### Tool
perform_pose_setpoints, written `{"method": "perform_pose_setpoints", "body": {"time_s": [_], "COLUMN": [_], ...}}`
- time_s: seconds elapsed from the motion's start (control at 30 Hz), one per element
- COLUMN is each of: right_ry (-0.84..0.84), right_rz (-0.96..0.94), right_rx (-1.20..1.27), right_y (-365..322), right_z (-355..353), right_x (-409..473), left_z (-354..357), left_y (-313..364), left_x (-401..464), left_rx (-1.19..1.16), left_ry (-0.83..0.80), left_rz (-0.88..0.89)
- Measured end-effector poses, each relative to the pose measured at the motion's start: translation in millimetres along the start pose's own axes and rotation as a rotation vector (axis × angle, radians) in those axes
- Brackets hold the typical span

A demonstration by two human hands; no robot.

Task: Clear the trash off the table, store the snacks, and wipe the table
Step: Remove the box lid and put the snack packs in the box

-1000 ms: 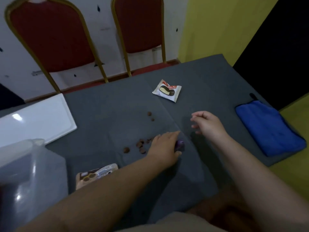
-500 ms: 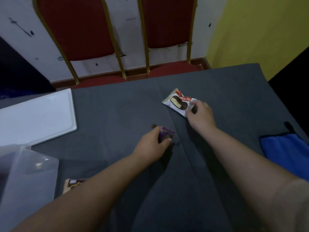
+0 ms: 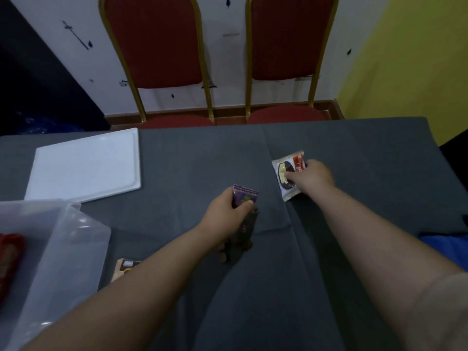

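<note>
A small purple snack packet (image 3: 243,197) is pinched in the left hand (image 3: 228,215), with the thumb laid across its near face and the fingers curled behind it. The packet is held upright, just above the grey tablecloth (image 3: 354,153), close to the centre of the table. The left forearm is stretched in from about 7 o'clock, bare, with the wrist nearly straight. A few brown crumbs (image 3: 222,258) can be seen on the cloth under that wrist, partly in its shadow.

The right hand (image 3: 312,177) is laid on a white chocolate pie wrapper (image 3: 287,171) at roughly 1 o'clock from the centre. Its thumb and fingertips are closed on the wrapper's right edge, the knuckles are raised, and the wrapper lies flat on the cloth. The right forearm is extended from 5 o'clock, and a beige sleeve (image 3: 445,312) is seen at the frame's lower right corner.

A clear plastic storage box (image 3: 63,249) is placed at 8 o'clock, with a red packet (image 3: 8,259) inside it. Beside the box, a brown snack packet (image 3: 125,267) is partly hidden by the left forearm. A white tray (image 3: 86,165) is set at 10 o'clock. A blue cloth (image 3: 445,245) is glimpsed at 4 o'clock, at the table's edge. Two red chairs (image 3: 157,41) with gold frames are stood at 12 o'clock beyond the table.
</note>
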State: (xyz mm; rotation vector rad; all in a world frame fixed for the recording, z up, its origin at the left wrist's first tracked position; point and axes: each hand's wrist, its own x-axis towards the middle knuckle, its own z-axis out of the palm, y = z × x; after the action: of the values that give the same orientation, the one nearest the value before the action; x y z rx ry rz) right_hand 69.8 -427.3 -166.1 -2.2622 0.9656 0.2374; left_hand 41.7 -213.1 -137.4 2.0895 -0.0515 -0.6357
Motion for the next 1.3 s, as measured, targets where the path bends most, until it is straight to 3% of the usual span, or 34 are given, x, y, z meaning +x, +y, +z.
{"method": "perform_pose_setpoints", "body": {"time_s": [0.07,0.2,0.33,0.53,0.73,0.83,1.0,1.13,1.3], "right_ry": [-0.064,-0.199,-0.316,-0.342,-0.393,-0.458,-0.457,-0.443,-0.362], "right_rz": [-0.009,-0.017,-0.095,-0.232,-0.251,-0.192,-0.010,0.135,0.202], "right_rx": [0.077,0.466,0.610,0.676,0.682,0.742,0.733,0.612,0.478], "right_y": [-8,-35,-73,-140,-201,-227,-247,-252,-260], "right_z": [0,1,5,30,79,128,199,226,252], "right_x": [-15,-66,-123,-223,-314,-346,-363,-354,-327], "left_z": [-8,-33,-73,-176,-280,-320,-348,-348,-339], "left_y": [1,0,3,-9,-64,-98,-146,-174,-192], "left_x": [-4,-19,-45,-98,-140,-146,-146,-122,-93], "left_rx": [-0.055,-0.147,-0.230,-0.350,-0.410,-0.445,-0.305,0.043,0.254], "left_ry": [0.004,0.030,0.079,0.139,0.095,0.111,0.037,0.078,0.061], "left_rz": [-0.015,-0.026,0.022,0.140,0.126,0.029,-0.121,-0.204,-0.275]}}
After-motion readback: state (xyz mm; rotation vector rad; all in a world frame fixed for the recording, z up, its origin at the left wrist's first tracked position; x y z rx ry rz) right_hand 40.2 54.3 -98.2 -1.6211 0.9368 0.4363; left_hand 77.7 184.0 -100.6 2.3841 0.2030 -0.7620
